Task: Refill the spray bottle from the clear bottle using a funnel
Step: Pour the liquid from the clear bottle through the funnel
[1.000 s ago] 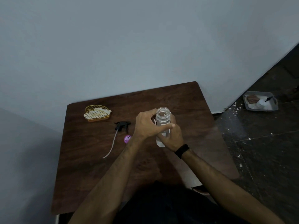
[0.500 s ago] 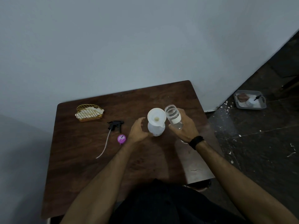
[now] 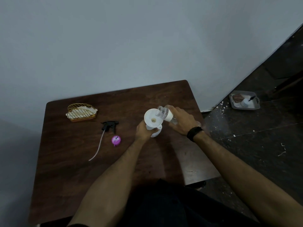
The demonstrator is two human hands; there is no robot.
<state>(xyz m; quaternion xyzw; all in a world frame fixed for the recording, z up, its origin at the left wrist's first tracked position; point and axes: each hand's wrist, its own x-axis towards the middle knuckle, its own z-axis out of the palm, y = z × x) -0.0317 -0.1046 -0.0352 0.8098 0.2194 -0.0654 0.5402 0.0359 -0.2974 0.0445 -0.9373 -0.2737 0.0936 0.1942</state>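
A white funnel [image 3: 151,117] sits in the neck of the white spray bottle [image 3: 155,132], which stands on the dark wooden table [image 3: 82,177]. My left hand [image 3: 143,131] grips the spray bottle's body from the left. My right hand [image 3: 182,122] holds the clear bottle [image 3: 164,113], tipped to the left with its open mouth over the funnel's rim. The black spray head [image 3: 109,126] with its long tube lies on the table to the left, and a purple cap [image 3: 116,140] lies beside it.
A gold wire basket [image 3: 82,113] holding white cloth stands at the table's back left. The wall runs close behind the table. On the dark floor at the right lies a grey tray [image 3: 244,100] with small items.
My left hand went from the clear bottle to the spray bottle and closed on it. My right hand carried the clear bottle right, then tipped it from upright so its mouth lies over the funnel.
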